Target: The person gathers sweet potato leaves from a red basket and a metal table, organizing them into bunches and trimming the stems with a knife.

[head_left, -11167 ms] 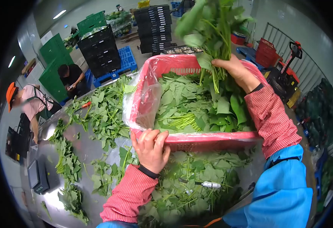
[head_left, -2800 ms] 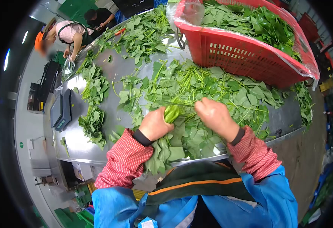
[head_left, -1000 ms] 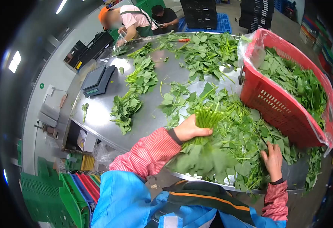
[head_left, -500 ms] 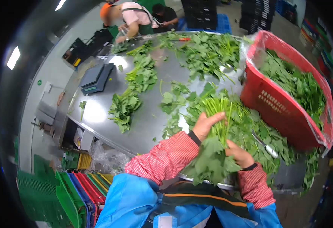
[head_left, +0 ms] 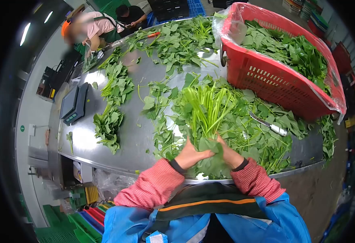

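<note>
A bunch of leafy greens [head_left: 209, 109] is gripped between my two hands near the table's front edge. Its pale green stems point away from me, and its leaves hang toward my apron. My left hand [head_left: 191, 154] closes round the bunch from the left, thumb across the leaves. On the other side my right hand [head_left: 229, 156] wraps it, with its fingers partly hidden behind a leaf. Loose greens [head_left: 258, 146] lie under and around the bunch. To the right, a curved knife [head_left: 278, 129] with a pale handle rests on these leaves.
A red crate [head_left: 266, 77], lined with plastic and full of greens, stands at the right. Bundled greens [head_left: 108, 121] form a row on the metal table [head_left: 139, 141], beside a scale [head_left: 74, 103]. Two people are at the far end, one handling a clear bag.
My view has turned, so the table and crate appear shifted left and up. Both hands have moved together around the bunch, whose stems now fan out farther from me.
</note>
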`<move>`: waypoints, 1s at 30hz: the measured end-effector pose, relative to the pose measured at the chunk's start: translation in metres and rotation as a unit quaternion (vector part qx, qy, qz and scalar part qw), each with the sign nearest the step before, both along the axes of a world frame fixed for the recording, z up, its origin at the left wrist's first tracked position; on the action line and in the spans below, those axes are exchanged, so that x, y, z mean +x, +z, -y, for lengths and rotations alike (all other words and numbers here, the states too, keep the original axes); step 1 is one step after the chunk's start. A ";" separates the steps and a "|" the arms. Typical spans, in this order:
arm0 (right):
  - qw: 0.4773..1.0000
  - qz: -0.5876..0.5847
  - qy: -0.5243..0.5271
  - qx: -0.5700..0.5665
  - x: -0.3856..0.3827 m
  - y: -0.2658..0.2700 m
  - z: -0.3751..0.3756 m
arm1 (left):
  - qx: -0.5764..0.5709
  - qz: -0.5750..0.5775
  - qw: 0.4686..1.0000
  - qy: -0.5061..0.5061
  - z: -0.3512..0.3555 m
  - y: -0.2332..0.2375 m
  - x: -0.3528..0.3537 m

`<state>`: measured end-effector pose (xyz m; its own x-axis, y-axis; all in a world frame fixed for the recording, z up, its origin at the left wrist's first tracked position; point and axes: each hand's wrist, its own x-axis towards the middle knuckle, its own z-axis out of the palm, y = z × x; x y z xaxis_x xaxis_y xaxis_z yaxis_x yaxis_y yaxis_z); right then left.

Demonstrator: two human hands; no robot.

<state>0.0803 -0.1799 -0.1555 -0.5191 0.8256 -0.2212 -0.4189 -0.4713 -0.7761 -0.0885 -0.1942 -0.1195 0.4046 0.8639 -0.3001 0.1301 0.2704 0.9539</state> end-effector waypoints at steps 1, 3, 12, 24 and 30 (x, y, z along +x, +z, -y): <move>1.000 0.003 0.028 0.000 0.001 0.003 0.000 | 0.045 -0.045 0.998 -0.008 0.000 -0.002 -0.001; 0.996 0.007 0.085 0.002 0.008 0.011 -0.008 | 0.190 -0.136 0.972 -0.009 0.000 -0.007 -0.004; 0.980 0.060 0.167 0.086 -0.009 0.016 0.002 | 0.336 -0.297 0.886 0.114 0.003 -0.026 -0.012; 0.842 0.443 0.072 0.298 0.069 0.021 -0.014 | 0.280 -0.399 0.873 -0.016 -0.032 -0.004 -0.101; 0.829 0.444 -0.164 0.298 0.042 0.067 -0.040 | 0.389 -0.402 0.829 -0.011 -0.026 0.001 -0.091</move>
<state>0.1227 -0.1394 -0.0882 -0.0965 0.9900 0.1025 0.4135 0.1336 -0.9007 -0.1795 -0.1685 -0.1183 0.3628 0.9174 0.1635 0.8049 -0.3970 0.4411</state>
